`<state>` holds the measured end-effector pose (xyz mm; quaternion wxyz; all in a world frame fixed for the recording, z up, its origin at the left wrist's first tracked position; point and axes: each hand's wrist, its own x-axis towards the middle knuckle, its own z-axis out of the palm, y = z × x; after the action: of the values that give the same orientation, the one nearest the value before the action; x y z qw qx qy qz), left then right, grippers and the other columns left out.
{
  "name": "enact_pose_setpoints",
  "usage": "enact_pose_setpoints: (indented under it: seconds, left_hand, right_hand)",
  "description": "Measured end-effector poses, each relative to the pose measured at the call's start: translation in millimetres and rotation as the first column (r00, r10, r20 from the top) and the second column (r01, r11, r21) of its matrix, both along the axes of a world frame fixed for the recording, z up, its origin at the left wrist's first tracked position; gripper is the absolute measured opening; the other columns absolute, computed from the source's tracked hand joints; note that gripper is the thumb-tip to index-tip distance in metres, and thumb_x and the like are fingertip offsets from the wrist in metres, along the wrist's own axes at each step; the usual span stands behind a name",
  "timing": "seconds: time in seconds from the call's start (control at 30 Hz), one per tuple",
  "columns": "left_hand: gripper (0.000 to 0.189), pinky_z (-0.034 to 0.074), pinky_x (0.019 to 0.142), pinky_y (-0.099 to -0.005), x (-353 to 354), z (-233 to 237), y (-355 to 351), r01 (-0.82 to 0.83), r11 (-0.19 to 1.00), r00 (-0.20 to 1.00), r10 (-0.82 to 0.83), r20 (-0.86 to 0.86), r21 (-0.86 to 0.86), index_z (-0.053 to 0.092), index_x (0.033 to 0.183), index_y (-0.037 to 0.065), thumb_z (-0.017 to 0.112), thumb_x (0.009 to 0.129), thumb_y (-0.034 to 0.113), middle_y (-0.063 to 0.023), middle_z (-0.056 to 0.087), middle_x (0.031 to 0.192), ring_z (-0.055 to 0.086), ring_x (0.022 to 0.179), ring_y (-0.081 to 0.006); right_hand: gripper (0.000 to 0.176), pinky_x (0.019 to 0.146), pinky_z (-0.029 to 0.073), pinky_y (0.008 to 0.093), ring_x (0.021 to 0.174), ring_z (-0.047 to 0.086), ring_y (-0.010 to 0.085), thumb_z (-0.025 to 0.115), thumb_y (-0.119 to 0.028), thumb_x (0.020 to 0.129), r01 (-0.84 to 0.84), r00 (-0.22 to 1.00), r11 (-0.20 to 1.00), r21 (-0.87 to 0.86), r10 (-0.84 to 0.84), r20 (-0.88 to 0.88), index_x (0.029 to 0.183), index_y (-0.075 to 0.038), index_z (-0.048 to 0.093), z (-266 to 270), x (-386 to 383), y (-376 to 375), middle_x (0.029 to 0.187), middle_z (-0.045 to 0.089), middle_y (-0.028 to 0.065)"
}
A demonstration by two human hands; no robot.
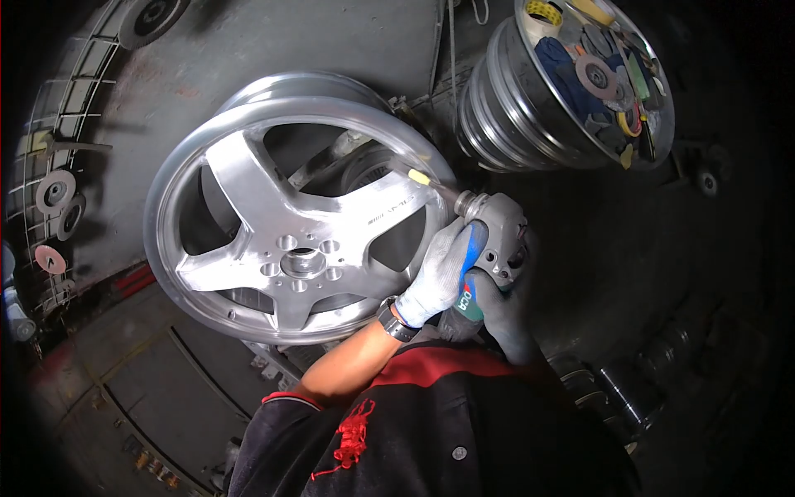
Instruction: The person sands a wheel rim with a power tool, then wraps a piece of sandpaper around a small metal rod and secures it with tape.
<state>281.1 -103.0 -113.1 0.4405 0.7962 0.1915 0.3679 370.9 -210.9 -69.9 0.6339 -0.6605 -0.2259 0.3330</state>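
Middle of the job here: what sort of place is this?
Probably a wheel-repair or polishing workshop. A bare metal wheel sits beside a handheld power tool, abrasive discs hang at the left, and a second rim carries more discs and tape.

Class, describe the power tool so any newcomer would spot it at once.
Start at the large silver spoked wheel, left of centre. By its right edge, find the gloved left hand and right hand gripping the power tool. Unlike the silver wheel, it has a dull grey head and a green section lettered DCA.
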Motion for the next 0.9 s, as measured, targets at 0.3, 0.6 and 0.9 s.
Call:
enact_pose_setpoints:
  seconds: [0.3,0.6,0.9]
  left_hand:
    - [0.026,0.048,0.074,-0.0405,14.2,28.8,5.7,0.068,0.946,0.997,-0.074,-0.008,-0.316,0.062,0.113,-0.001,0.050,0.107,0.022,-0.0205,0.062,0.099,0.063,0.087,-0.0299]
    - [0.043,0.049,0.072,-0.0455,4.1,23.3,12.5,0.059,0.998,0.989,-0.063,-0.135,-0.037,0.059,0.130,-0.005,0.062,0.089,0.008,-0.0206,0.057,0.096,0.060,0.084,-0.0394]
    - [0.049,0.052,0.083,-0.0468,2.6,28.9,9.4,0.037,0.999,0.987,-0.039,-0.156,-0.015,0.056,0.136,-0.007,0.060,0.089,0.007,-0.0235,0.059,0.105,0.061,0.093,-0.0424]
  right_hand:
    - [0.086,0.116,0.042,0.0408,0.139,0.049,0.0278,0.078,-0.018,0.088,-0.104,0.994,0.991,-0.088,0.106,0.018,0.157,-0.001,0.030,-11.3,12.5,-10.5,0.150,0.045,0.0181]
    - [0.067,0.114,0.042,0.0364,0.135,0.053,0.0271,0.069,-0.020,0.093,-0.373,0.856,0.913,-0.164,0.407,0.319,0.151,-0.001,0.041,39.2,32.0,19.8,0.145,0.052,0.0150]
    - [0.059,0.110,0.045,0.0370,0.132,0.055,0.0261,0.068,-0.019,0.098,-0.121,0.547,0.819,-0.561,0.527,0.650,0.148,0.001,0.044,8.2,17.7,-19.5,0.142,0.055,0.0179]
